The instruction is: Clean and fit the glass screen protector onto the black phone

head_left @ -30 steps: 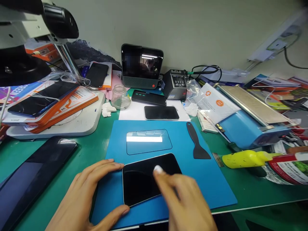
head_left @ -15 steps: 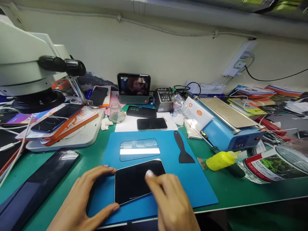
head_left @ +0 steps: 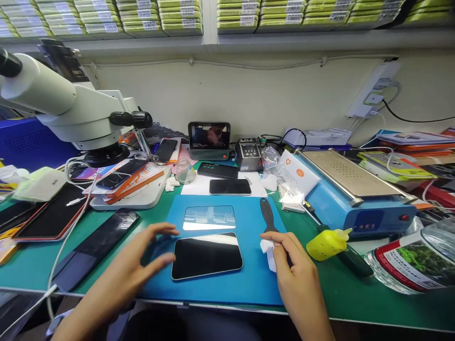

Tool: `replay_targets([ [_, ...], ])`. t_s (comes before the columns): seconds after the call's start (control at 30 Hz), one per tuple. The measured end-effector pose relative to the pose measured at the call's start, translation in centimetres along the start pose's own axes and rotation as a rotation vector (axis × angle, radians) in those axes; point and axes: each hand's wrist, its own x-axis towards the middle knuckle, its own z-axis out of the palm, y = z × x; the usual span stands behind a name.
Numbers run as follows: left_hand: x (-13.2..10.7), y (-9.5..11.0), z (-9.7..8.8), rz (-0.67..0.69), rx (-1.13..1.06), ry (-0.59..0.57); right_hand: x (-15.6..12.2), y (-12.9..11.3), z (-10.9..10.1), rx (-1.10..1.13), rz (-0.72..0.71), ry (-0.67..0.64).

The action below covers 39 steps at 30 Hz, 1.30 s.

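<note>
A black phone (head_left: 206,255) lies screen up on the blue mat (head_left: 249,284), near me. My left hand (head_left: 142,258) hovers just left of the phone with its fingers spread and nothing in them. Right of the phone, my right hand (head_left: 289,267) pinches a small white wipe (head_left: 267,248), close to the black plastic scraper (head_left: 268,215). A clear glass sheet (head_left: 209,218) rests on the mat behind the phone.
A white microscope (head_left: 71,111) stands at the left over stacked phones. A blue heating machine (head_left: 350,194), a yellow bottle (head_left: 325,242) and a jar (head_left: 415,258) are at the right. Other phones (head_left: 230,186), a small screen (head_left: 209,139) and a controller box sit at the back.
My right hand has come off the phone's screen and moved right with the wipe. My left hand has let go of the phone's edge. The view has tilted up.
</note>
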Motion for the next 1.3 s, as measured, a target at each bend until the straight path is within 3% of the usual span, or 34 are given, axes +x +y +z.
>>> replay_targets([
  [0.1,2.8,0.3,-1.5,-0.035,0.045,0.014,-0.5,0.1,0.1,0.017,0.023,0.016],
  [0.17,4.9,0.6,-2.0,-0.002,0.057,-0.051,-0.6,0.2,0.1,0.026,0.030,0.012],
  [0.3,8.6,1.0,-1.8,0.115,0.054,-0.213,-0.5,0.3,0.3,0.035,0.022,-0.012],
  [0.4,9.9,1.0,-1.3,0.186,0.067,-0.276,-0.6,0.4,0.5,0.029,0.010,-0.020],
  [0.7,9.5,0.7,-0.7,0.261,0.126,-0.309,-0.9,1.0,1.2,0.025,-0.009,0.016],
  [1.0,10.8,0.7,-0.6,0.350,0.185,-0.320,-0.7,0.8,0.9,0.052,-0.010,0.072],
  [1.13,10.6,-0.1,-0.9,0.363,0.204,-0.244,-0.8,0.6,0.9,0.047,-0.022,0.076],
  [1.3,9.3,-1.0,-1.9,0.388,0.228,-0.062,-0.8,0.5,0.8,0.036,-0.047,0.076],
])
